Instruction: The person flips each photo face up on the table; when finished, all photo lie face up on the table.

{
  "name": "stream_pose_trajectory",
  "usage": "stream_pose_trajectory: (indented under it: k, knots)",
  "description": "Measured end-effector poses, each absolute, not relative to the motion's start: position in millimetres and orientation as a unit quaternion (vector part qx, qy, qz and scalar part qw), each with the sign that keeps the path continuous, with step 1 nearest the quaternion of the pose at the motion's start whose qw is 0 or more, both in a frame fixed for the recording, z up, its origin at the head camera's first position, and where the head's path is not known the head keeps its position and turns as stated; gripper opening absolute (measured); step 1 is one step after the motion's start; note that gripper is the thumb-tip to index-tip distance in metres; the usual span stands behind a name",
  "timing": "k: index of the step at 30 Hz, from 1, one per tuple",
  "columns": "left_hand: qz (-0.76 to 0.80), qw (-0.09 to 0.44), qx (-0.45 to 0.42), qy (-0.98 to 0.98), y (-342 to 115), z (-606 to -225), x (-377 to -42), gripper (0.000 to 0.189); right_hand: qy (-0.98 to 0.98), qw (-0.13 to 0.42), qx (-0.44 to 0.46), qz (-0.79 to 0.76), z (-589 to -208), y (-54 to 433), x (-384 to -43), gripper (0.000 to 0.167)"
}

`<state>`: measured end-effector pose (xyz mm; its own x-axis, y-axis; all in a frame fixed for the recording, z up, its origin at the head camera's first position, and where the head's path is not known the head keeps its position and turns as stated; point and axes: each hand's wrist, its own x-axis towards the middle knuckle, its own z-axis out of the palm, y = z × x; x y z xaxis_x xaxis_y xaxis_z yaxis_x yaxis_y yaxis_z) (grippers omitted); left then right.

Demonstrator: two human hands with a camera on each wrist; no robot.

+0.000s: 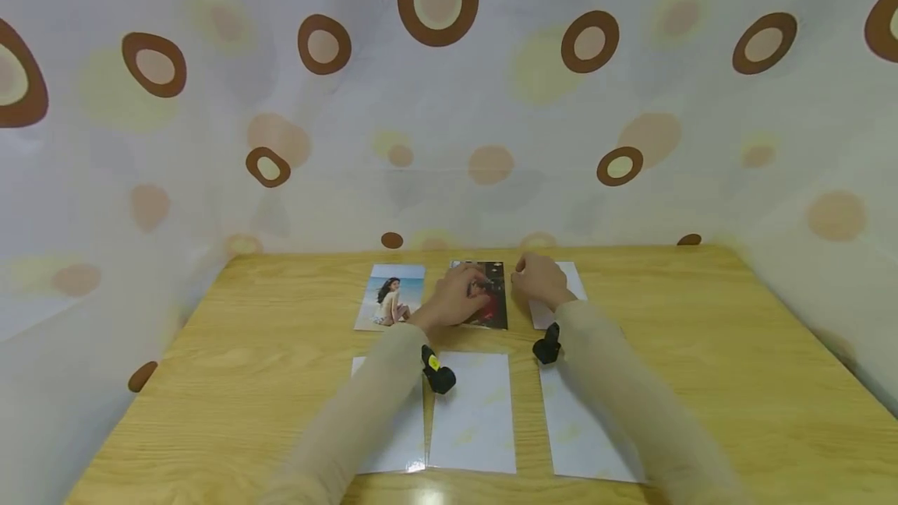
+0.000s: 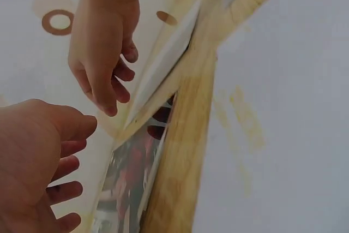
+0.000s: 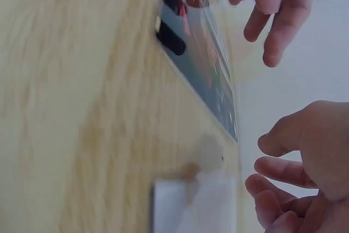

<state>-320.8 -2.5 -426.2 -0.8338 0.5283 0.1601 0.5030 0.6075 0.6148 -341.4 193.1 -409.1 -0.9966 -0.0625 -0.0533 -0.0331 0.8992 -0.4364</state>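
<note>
My left hand (image 1: 454,298) hovers over a glossy dark-and-red photo (image 1: 496,312), its fingers loosely bent around nothing. In the left wrist view that photo (image 2: 128,189) lies flat beside and below the hand's spread fingers (image 2: 71,170). My right hand (image 1: 542,279) is above a white card (image 1: 574,280) in the same back row and partly covers it. Seen from the right wrist, the hand (image 3: 313,162) has relaxed, bent fingers with nothing between them, and the white card (image 3: 191,208) lies below. To the left lies a photo of a person seated on a beach (image 1: 393,298).
A front row holds three white cards: the left one (image 1: 396,435) and the right one (image 1: 589,435) partly under my sleeves, the middle one (image 1: 471,411) beside my left wrist. Everything lies on a wood-grain table (image 1: 701,349). A spotted curtain (image 1: 449,115) hangs behind.
</note>
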Motion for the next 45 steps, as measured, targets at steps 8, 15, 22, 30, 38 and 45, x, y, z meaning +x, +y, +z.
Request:
stream_pose_trajectory:
  k: [8, 15, 22, 30, 38, 45]
  knots:
    - [0.324, 0.040, 0.274, 0.905, 46, -414, -324, 0.032, 0.984, 0.017, -0.028, -0.178, -400, 237, -336, 0.036]
    - [0.281, 0.060, 0.251, 0.924, 75, -417, -321, 0.035, 0.988, 0.041, -0.003, -0.146, -403, 252, -330, 0.055]
    - [0.172, 0.051, 0.254, 0.950, 98, -444, -324, 0.049, 0.986, 0.064, 0.046, -0.150, -416, 260, -325, 0.073]
    - [0.210, 0.049, 0.225, 0.950, 102, -441, -321, 0.053, 0.986, 0.054, 0.056, -0.147, -410, 265, -334, 0.069]
    - [0.239, 0.023, 0.218, 0.946, 102, -448, -328, 0.047, 0.975, 0.093, 0.107, -0.168, -397, 258, -343, 0.073]
    - [0.238, 0.022, 0.216, 0.947, 106, -452, -326, 0.047, 0.959, 0.095, 0.155, -0.215, -403, 269, -338, 0.092]
